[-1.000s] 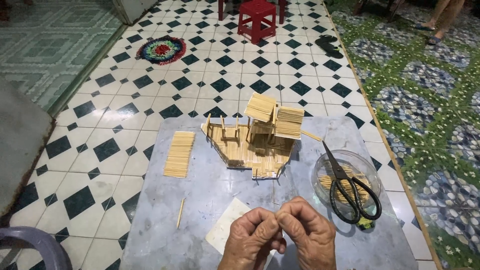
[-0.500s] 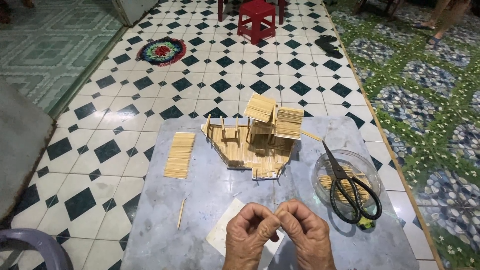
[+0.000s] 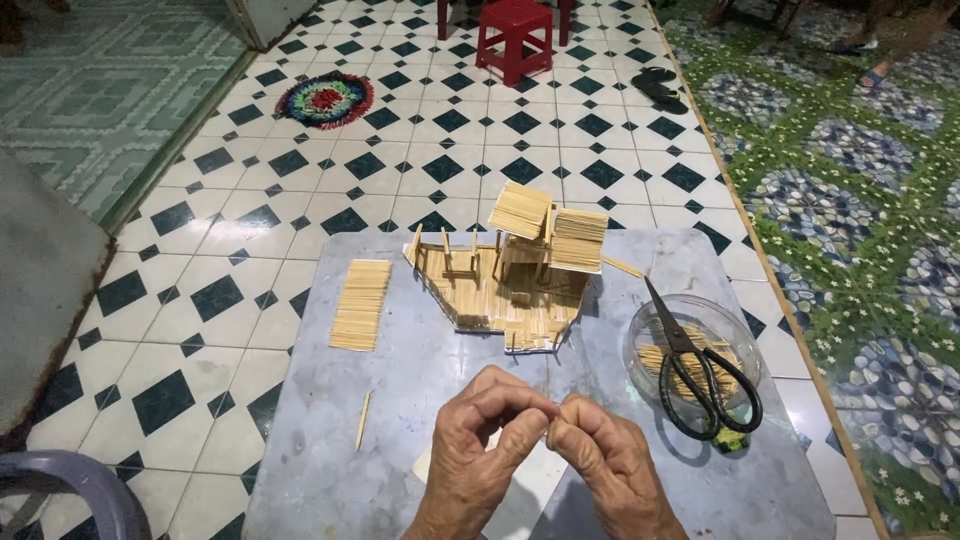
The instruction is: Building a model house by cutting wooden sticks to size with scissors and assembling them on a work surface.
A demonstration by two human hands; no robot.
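My left hand and my right hand meet over the near part of a grey table, fingertips pinched together on a thin wooden stick that barely shows between them. Beyond them stands a small house model made of wooden sticks, with two slanted roof panels. A flat panel of glued sticks lies to its left. One loose stick lies left of my left hand. A white paper sheet is mostly hidden under my hands.
Black scissors rest across a clear bowl holding sticks at the table's right. A red plastic stool, a round rug and dark sandals are on the tiled floor beyond. A purple chair arm shows at bottom left.
Both hands have risen and moved farther up the table towards the model, still pinched together; the left hand has shifted slightly left.
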